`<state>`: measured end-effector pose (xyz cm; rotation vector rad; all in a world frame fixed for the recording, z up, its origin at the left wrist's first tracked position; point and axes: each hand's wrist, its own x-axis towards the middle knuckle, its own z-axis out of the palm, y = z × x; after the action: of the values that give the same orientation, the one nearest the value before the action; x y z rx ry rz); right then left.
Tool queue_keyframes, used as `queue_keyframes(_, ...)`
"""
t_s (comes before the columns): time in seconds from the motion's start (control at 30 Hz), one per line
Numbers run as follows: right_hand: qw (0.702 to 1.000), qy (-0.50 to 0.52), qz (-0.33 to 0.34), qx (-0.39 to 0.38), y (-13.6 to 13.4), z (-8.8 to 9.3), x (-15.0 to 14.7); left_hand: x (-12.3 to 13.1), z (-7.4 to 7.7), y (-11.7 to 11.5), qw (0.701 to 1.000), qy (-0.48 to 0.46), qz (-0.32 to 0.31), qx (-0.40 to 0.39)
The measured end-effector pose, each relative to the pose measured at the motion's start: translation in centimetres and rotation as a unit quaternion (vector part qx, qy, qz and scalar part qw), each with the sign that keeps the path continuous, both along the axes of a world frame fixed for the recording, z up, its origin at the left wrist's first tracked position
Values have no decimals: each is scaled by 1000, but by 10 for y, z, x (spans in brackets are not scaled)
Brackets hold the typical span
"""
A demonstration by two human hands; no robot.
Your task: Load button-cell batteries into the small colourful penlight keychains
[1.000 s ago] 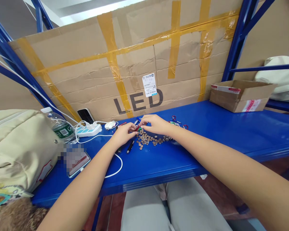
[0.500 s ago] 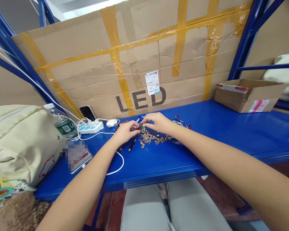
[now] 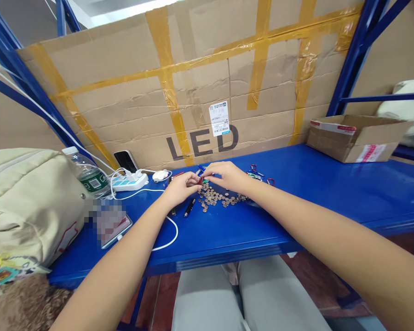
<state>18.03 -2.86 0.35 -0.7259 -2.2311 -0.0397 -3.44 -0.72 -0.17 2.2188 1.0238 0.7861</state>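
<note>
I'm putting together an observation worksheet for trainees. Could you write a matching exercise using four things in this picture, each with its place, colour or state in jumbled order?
Things:
1. small red item
2. small round discs
3. slim tube
4. cardboard box

Descriptions:
A. black with a silvery tip
B. open-topped, at the back right of the blue table
C. many, loosely spread
D. between the left hand and the right hand

Pairs: 1-D, 2-C, 3-A, 4-B

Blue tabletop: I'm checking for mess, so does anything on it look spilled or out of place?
The round discs look spilled: they lie loose in an uneven patch, right of the black pen-like tool.
</note>
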Motion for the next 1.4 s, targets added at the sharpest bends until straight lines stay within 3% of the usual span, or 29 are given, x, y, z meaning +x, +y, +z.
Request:
queue_keyframes(0.3,1000,12,2,9,-1,-1,-2,0,4,-1,993,31,15,109)
queue_keyframes(0.5,999,19,-22,27,-7,3,-5,1,5,-2,995,-28,19,98)
queue_keyframes(0.97,989,-74,-53,120,-4,3,-6,1,3,-5,997,-24,-13,75)
queue_keyframes(1.17,992,-75,-72,76,-7,5,-8,1,3,-5,996,-4,-3,85)
queue_keyframes(1.4,997,-1,-77,-18,-10,6,-8,7,6,-7,998,-46,7,52)
